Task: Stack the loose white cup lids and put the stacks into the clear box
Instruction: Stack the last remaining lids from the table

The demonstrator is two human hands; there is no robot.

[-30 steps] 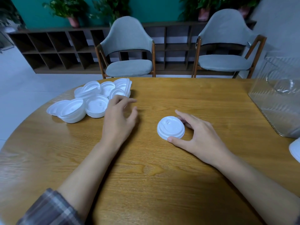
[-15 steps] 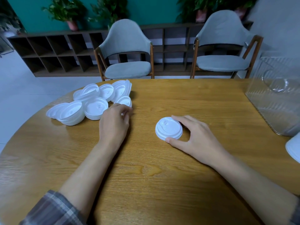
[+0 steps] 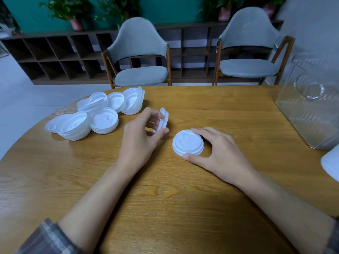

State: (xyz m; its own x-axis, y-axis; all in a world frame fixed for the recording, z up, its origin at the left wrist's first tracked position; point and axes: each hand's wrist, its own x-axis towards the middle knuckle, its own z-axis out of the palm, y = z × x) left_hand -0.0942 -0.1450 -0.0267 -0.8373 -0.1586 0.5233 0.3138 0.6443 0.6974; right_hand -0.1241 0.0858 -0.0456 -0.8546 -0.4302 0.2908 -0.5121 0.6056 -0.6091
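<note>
A heap of loose white cup lids lies at the table's far left. My left hand pinches one white lid on edge between thumb and fingers, just right of the heap. A short stack of lids sits dome-up at the table's middle. My right hand holds that stack, thumb at its near rim and fingers curved round its far side. The clear box stands at the right edge of the table.
The round wooden table carries everything. Another white lid shows at the right border, in front of the box. Two grey chairs stand behind the table, with a dark shelf unit and potted plants behind them.
My left hand reached into the heap, took one lid and has carried it right, toward the stack. My right hand has stayed on the stack.
</note>
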